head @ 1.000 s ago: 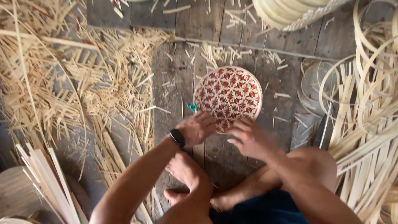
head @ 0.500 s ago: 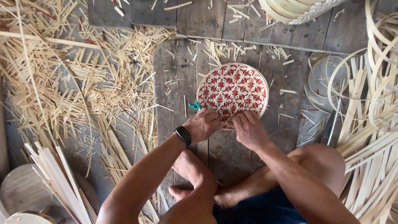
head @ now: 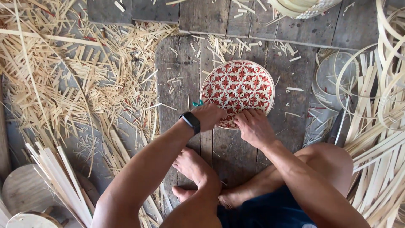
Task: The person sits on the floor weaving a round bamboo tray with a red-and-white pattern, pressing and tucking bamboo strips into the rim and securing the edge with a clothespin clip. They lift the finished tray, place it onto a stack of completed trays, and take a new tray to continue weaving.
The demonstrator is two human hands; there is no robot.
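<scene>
Left hand point(head: 209, 116) closed on the near-left rim of a round woven tray point(head: 237, 93), fingers curled over the edge, thumb side hidden beneath; pinching the rim. Black wristband point(head: 190, 122) worn just behind that grip. Right hand point(head: 254, 128) closed on the near rim just beside the left, fingertips point(head: 244, 116) pressed down on the weave, also pinching the edge. Both grips close together, not quite touching.

Tray lying flat on the wooden plank floor point(head: 181, 76), directly beyond both hands; red and pale strips woven in an open star pattern. Small teal object point(head: 197, 103) on the floor touching the left grip at its far side; kind not determinable.

Nearer than the grips: bare feet point(head: 198, 169) crossed on the planks, knee point(head: 329, 158) raised under the right forearm.

Left of the grips: wide scatter of pale split strips and offcuts point(head: 71, 76) over the floor; bundle of flat slats point(head: 59, 177) near-left, next to a round wooden disc point(head: 23, 190).

Right of the grips: coiled thin hoops point(head: 337, 80) on the floor, long flat strips point(head: 379, 169) piled further out, dark blade-like tool point(head: 336, 126) lying between knee and hoops. Far beyond the tray: edge of a pale woven basket point(head: 303, 6).
</scene>
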